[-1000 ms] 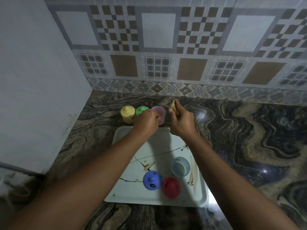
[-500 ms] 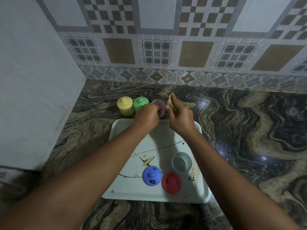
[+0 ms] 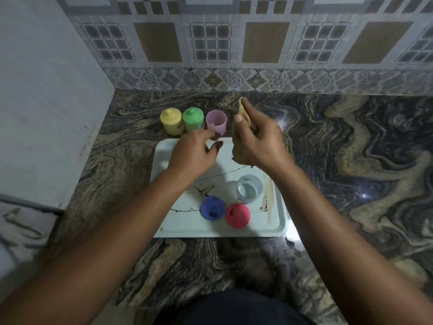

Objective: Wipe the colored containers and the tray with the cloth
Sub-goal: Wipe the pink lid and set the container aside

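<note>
Beside the pink container [image 3: 216,123], right hand [image 3: 255,143] around cloth [image 3: 243,111]

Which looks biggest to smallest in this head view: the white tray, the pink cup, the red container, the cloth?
1. White tray, by far.
2. Red container and pink cup look alike; the red one is nearer the camera, so unsure.
3. Cloth, mostly hidden in the right hand.

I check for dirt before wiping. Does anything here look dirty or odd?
Yes. The white tray has dark streaks and brown smears around the blue container, red container and clear cup.
</note>
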Demonstrator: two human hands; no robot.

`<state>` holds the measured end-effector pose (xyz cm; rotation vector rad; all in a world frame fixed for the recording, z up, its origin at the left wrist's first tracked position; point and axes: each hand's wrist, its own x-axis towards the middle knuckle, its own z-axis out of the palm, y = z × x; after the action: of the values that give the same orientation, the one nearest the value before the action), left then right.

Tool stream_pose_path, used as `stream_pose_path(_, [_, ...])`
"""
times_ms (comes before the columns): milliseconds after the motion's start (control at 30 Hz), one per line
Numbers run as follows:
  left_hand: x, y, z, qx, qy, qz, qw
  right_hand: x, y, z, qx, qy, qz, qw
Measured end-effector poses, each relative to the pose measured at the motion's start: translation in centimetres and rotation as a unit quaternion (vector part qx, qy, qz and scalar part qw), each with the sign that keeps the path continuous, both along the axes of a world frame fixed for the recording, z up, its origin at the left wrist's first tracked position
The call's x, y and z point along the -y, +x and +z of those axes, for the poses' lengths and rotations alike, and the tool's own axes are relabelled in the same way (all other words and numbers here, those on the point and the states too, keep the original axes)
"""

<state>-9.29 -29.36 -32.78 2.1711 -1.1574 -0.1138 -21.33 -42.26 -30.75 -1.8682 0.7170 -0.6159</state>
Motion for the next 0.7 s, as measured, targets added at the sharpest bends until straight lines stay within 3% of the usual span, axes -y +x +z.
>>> stream_pose_path(167, [-4.0,-5.2,-1.5,-0.056,0.124,-0.034,0.990,-4.6,-5.5,1.9,-0.022,-0.032,0.044,0.998])
stream_pose_path(300, [-5.6,-8.8,-4.1,-0.044,0.221,-0.060,0.972,-7.2,-9.4,0.2,-0.074,-0.016,0.057,0.995])
stream_pose_path(433, [-6.1,-11.0,-4.9,-0.008,0.235,-0.045,0.971,-8.5,-12.2,-1.7,-0.124,0.002,0.071,0.990])
stream_pose_path(700, [-5.9,-12.2,-5.6,0.024,0.241,-0.014,0.970,-8.5,-14.0,-4.4,-0.151,-0.061,0.070,0.984])
